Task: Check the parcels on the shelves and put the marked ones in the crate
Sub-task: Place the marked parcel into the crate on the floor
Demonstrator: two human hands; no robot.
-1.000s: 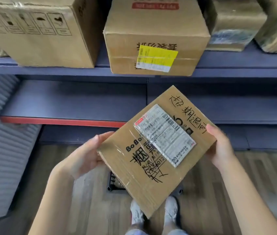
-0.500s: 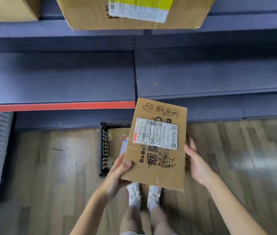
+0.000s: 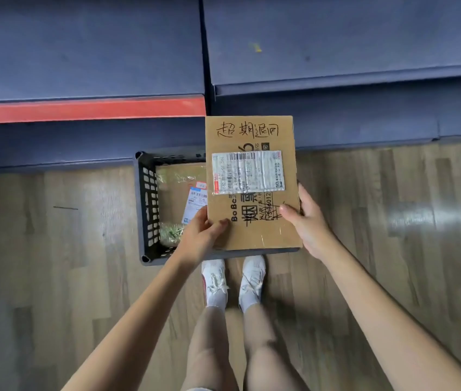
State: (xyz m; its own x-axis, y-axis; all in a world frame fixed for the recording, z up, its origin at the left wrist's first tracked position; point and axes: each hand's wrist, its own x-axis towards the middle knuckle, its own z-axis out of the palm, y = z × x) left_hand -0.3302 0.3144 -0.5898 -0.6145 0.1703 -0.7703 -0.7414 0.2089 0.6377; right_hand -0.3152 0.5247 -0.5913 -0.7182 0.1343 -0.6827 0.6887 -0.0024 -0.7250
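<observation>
A flat cardboard parcel with a white shipping label and black handwriting hangs over the black plastic crate on the floor. My left hand grips its lower left corner, thumb on top. My right hand holds its lower right edge, thumb on the face. The parcel covers the right part of the crate. Inside the crate lies another parcel wrapped in clear tape, with a small label.
The blue shelf with a red front strip and a second blue shelf run across the top. The crate stands against the shelf base on the wood floor. My feet in white shoes are just behind the crate.
The view tilted down from the upper shelves to the floor. The parcel came down and turned square over the crate; my right hand moved from beside it onto its lower right edge.
</observation>
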